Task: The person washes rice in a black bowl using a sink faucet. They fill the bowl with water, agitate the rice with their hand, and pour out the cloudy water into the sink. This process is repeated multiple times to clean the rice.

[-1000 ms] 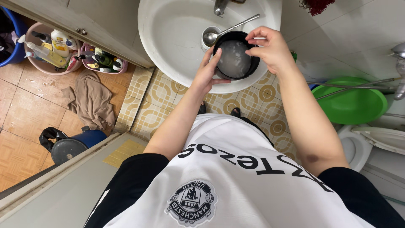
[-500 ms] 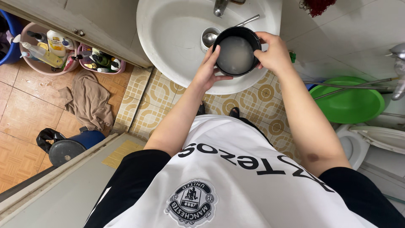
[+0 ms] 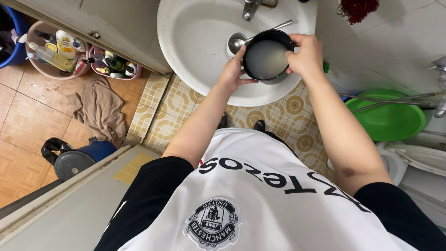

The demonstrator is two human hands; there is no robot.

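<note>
A round black pot (image 3: 268, 58) with cloudy whitish water in it is held over the white sink (image 3: 195, 42). My left hand (image 3: 233, 72) grips its left rim and side. My right hand (image 3: 305, 56) holds its right rim. A metal ladle (image 3: 241, 41) lies in the sink basin just left of the pot, its handle pointing up right behind the pot. The tap (image 3: 251, 7) stands at the sink's far edge.
A green plastic basin (image 3: 388, 116) and a white toilet (image 3: 418, 155) sit to the right. Two tubs of bottles (image 3: 60, 51) stand on the floor at the left, with a brown cloth (image 3: 100, 109) and a dark blue bin (image 3: 76, 160) nearby.
My right hand left the inside of the pot and took hold of its right rim. The pot then tilted slightly and moved a little right; the water has settled.
</note>
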